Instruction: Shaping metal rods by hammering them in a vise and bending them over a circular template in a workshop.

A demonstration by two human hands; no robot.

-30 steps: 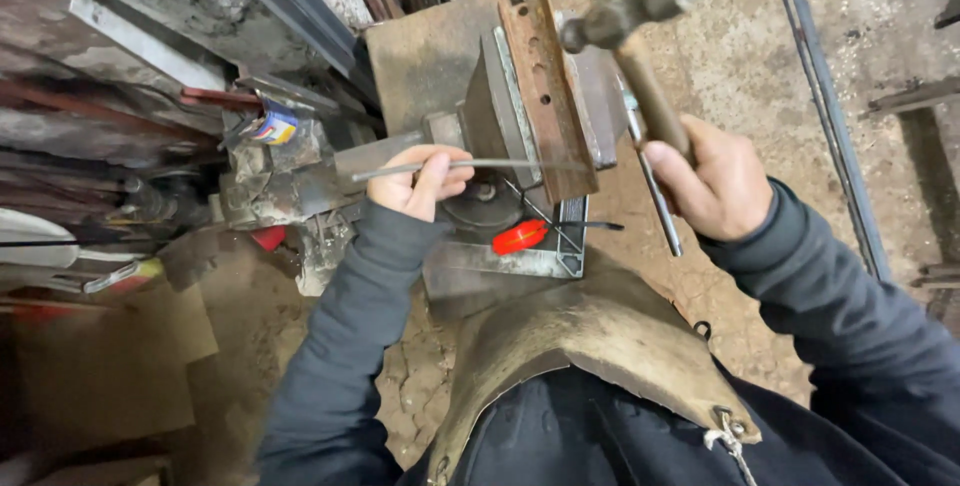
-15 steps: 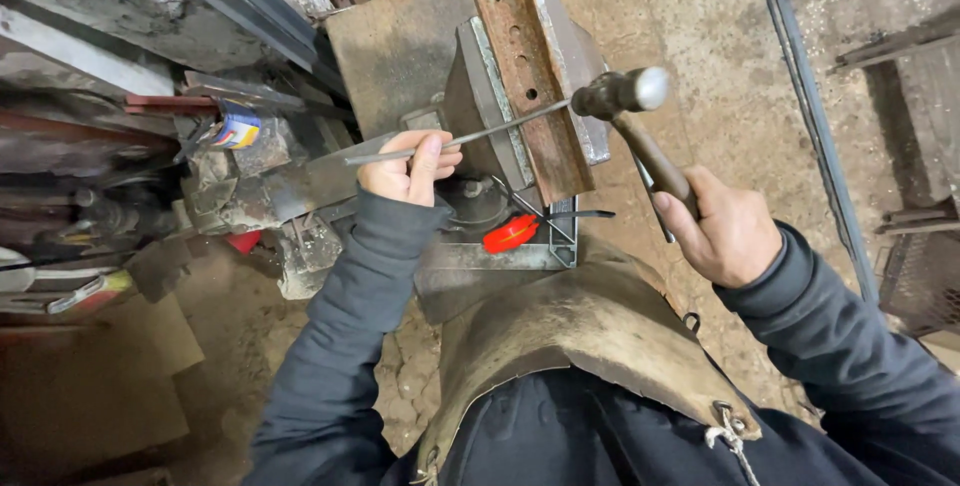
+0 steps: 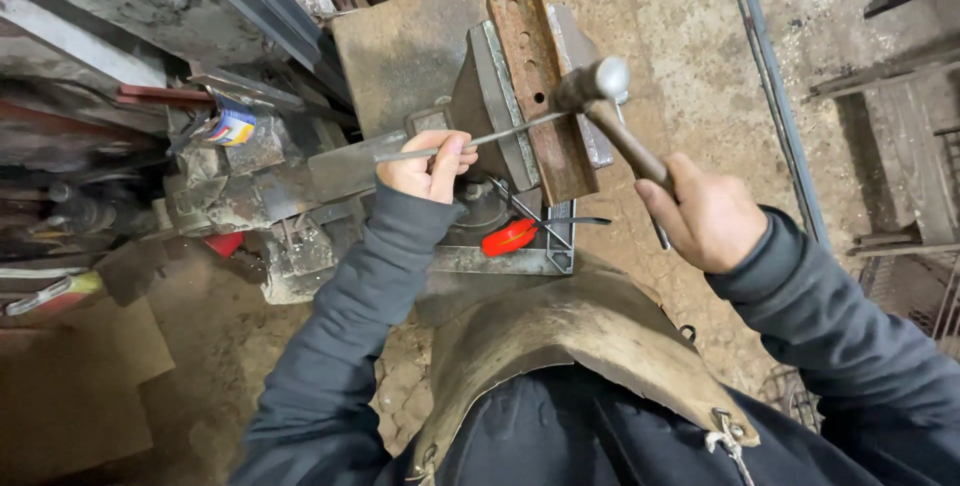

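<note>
Steel rod (image 3: 480, 141) lies across rusty perforated bar (image 3: 538, 96) on anvil block, pinched in left hand (image 3: 432, 166). Right hand (image 3: 708, 218) clamps hammer (image 3: 592, 81), head at rod tip. Risk: off-centre blow kicks thin rod sideways, stinging fingers near anvil's near edge.

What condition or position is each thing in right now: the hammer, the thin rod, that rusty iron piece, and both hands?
hammer: head down at the rod's far end, over the rusty piece.
thin metal rod: lying flat across the rusty piece.
rusty angle iron: resting on the block, holes showing.
left hand: gripping the rod.
right hand: gripping the hammer's handle.
red-handled tool: lying below, untouched.
</note>
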